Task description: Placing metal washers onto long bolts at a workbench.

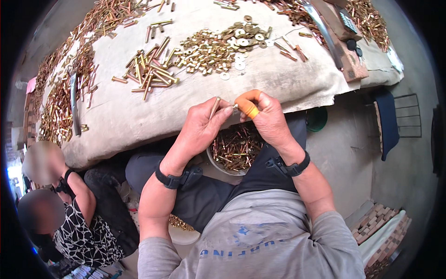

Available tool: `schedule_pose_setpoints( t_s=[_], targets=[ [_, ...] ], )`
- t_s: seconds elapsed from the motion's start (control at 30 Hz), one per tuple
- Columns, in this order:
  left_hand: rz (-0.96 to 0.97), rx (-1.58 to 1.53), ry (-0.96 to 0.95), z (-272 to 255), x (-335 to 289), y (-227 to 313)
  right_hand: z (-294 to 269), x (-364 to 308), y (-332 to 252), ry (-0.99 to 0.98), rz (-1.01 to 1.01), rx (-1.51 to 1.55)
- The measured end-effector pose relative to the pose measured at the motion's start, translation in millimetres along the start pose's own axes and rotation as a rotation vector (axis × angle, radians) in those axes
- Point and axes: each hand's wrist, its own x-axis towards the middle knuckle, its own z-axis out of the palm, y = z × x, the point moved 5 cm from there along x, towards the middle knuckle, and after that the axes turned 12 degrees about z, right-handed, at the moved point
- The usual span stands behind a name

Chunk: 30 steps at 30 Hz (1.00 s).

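Observation:
In front of the table's near edge my two hands meet, fingertips almost touching. My left hand (pixel 202 122) is closed around a gold-coloured bolt (pixel 214 108) that sticks up between thumb and fingers. Orange finger covers sit on my right hand (pixel 268 120); its thumb and forefinger pinch at a small metal piece (pixel 235 106) by the left fingertips, too small to name. Below the hands, a round bucket (pixel 217 165) full of bolts stands between my legs. Closest on the cloth lie a pile of gold nuts (pixel 204 53), flat washers (pixel 242 42) and loose bolts (pixel 151 72).
A pale cloth (pixel 153 118) covers the table. Heaps of bolts (pixel 60 111) lie at left, near a curved metal bar (pixel 75 104). At right are another bar (pixel 325 37), a calculator (pixel 347 21) and a blue chair (pixel 384 123). Another person (pixel 86 228) sits at left.

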Motion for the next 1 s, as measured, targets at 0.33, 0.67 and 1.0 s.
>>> schedule_pose_setpoints(
  t_s=[0.33,0.67,1.0],
  targets=[
    [0.163,0.231,0.032,5,3,15,-35,-8,-29,-0.03,-0.179,-0.494],
    [0.209,0.297,-0.215,33,0,1,-149,59,-104,0.705,-0.404,-1.308],
    [0.166,0.3,-0.434,66,-8,-22,-120,46,-114,0.736,-0.616,-1.27]
  ],
)
